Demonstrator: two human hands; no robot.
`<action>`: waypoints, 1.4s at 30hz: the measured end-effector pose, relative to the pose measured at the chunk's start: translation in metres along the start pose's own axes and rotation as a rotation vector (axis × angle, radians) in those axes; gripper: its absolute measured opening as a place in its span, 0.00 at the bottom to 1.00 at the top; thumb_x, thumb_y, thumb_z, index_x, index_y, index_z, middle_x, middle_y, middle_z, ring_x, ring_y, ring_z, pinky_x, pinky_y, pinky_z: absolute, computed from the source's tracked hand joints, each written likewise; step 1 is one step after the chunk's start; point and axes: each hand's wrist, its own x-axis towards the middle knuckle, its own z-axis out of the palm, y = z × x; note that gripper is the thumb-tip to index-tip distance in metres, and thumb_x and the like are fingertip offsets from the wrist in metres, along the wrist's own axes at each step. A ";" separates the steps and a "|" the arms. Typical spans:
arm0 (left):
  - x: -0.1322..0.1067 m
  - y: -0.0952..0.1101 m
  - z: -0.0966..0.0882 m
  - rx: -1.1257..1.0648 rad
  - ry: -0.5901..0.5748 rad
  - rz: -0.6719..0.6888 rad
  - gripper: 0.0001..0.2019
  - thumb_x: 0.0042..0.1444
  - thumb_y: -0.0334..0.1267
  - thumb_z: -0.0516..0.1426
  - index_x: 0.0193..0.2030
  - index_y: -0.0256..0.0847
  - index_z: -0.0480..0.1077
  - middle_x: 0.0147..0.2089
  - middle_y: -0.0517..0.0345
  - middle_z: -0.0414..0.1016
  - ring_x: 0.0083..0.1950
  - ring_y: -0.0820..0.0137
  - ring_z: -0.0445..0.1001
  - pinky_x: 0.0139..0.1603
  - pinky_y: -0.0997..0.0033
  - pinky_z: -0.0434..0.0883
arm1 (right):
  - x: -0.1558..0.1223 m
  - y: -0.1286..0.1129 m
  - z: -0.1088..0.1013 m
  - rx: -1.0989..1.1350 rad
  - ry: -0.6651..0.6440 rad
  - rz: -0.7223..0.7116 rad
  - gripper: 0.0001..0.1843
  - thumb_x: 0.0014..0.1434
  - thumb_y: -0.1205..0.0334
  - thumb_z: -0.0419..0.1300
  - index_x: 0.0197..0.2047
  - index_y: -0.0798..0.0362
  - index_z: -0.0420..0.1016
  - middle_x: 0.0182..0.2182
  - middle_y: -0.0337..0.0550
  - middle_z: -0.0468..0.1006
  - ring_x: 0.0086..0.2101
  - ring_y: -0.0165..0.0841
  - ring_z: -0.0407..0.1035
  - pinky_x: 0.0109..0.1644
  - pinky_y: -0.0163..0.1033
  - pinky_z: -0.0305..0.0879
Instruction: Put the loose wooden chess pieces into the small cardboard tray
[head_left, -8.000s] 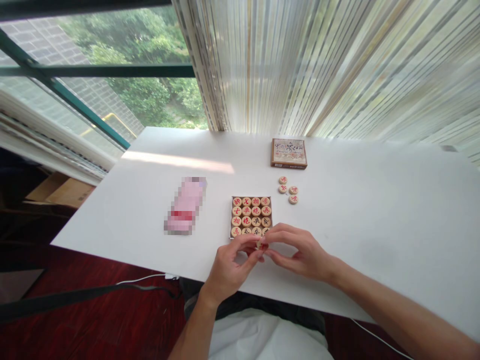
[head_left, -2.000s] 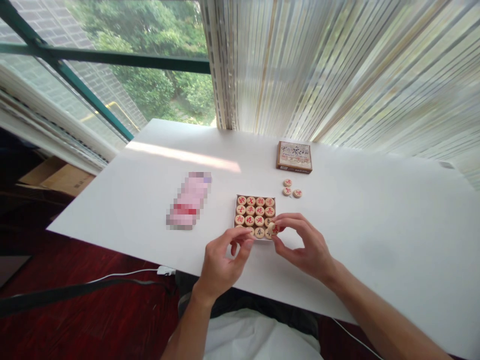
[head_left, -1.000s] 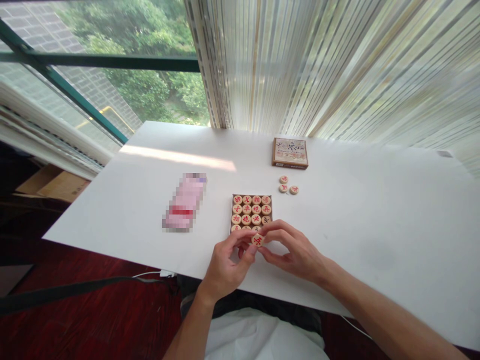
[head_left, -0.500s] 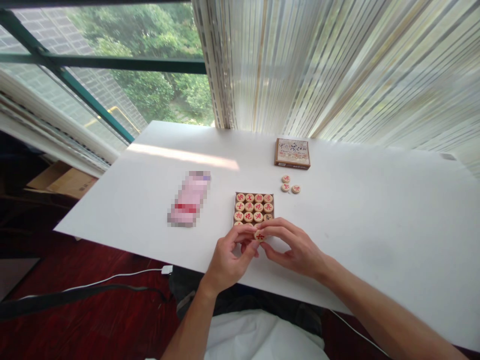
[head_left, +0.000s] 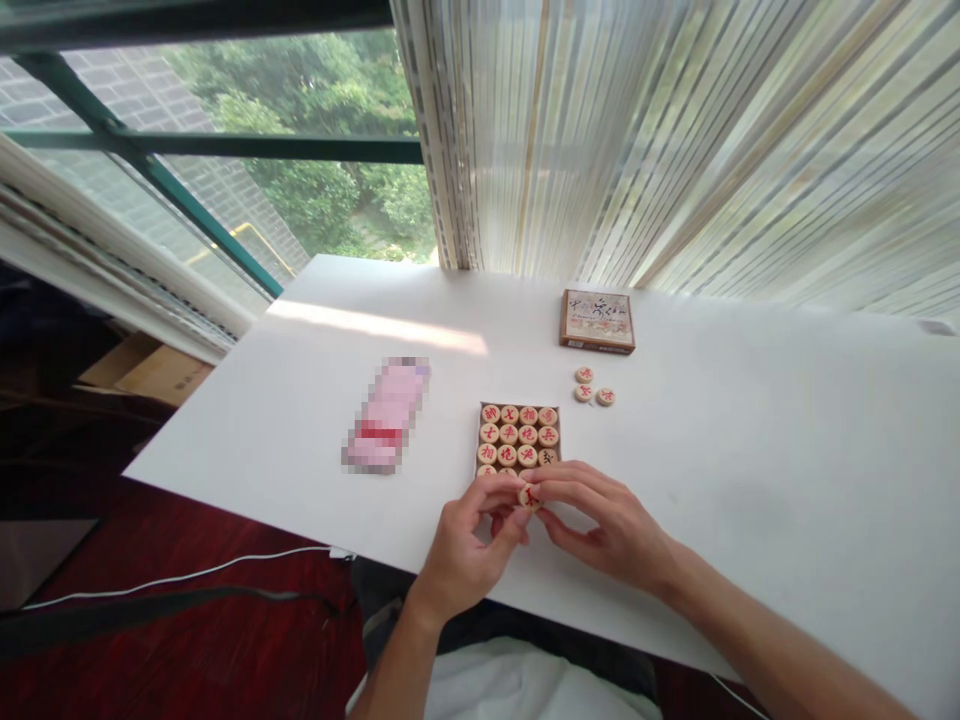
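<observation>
Between the fingertips of both hands is a round wooden Chinese chess piece (head_left: pixel 529 497) with a red character on its face. My left hand (head_left: pixel 476 540) pinches it from the left, thumb below and fingers above. From the right, my right hand (head_left: pixel 604 520) grips the same piece with thumb and fingers. Just beyond the fingers lies an open box tray (head_left: pixel 478 440) holding rows of Chinese chess pieces (head_left: pixel 508 434), most with red characters and one with a black character. The fingers hide the tray's near edge.
Three loose chess pieces (head_left: pixel 584 393) lie right of the tray. Behind them is a printed box lid or box (head_left: pixel 598 321). A pixelated pink object (head_left: pixel 388 415) rests to the left on the white table (head_left: pixel 285 400). A curtain (head_left: pixel 540 150) and window border the far side.
The held piece has turned, so its red character sits at a different angle. Both hands keep their pinch; the whole view has shifted slightly, with everything appearing lower and further right.
</observation>
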 end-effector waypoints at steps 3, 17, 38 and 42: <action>0.000 0.002 -0.001 0.002 -0.010 -0.002 0.11 0.66 0.35 0.59 0.54 0.44 0.70 0.45 0.55 0.81 0.34 0.73 0.80 0.39 0.73 0.77 | 0.000 -0.001 0.001 0.017 -0.015 0.027 0.22 0.62 0.73 0.63 0.58 0.49 0.71 0.51 0.50 0.79 0.51 0.35 0.75 0.55 0.40 0.76; -0.004 0.000 -0.015 0.126 0.162 0.007 0.09 0.69 0.41 0.55 0.53 0.43 0.68 0.30 0.63 0.74 0.30 0.74 0.74 0.34 0.75 0.73 | 0.000 -0.001 -0.001 -0.013 0.034 0.142 0.14 0.64 0.70 0.59 0.52 0.50 0.68 0.42 0.46 0.75 0.41 0.34 0.73 0.44 0.40 0.75; 0.015 -0.005 -0.051 0.707 0.164 0.275 0.10 0.66 0.39 0.58 0.53 0.47 0.72 0.62 0.49 0.70 0.64 0.59 0.71 0.65 0.52 0.72 | 0.016 0.003 0.015 -0.408 -0.138 -0.028 0.13 0.70 0.64 0.59 0.56 0.49 0.74 0.51 0.46 0.82 0.52 0.39 0.73 0.52 0.46 0.72; 0.015 -0.003 -0.051 0.703 0.164 0.273 0.10 0.66 0.38 0.58 0.53 0.46 0.72 0.61 0.49 0.71 0.63 0.59 0.72 0.65 0.52 0.72 | 0.015 0.002 0.016 -0.444 -0.149 -0.045 0.11 0.69 0.65 0.59 0.54 0.50 0.75 0.50 0.46 0.83 0.50 0.41 0.73 0.50 0.47 0.72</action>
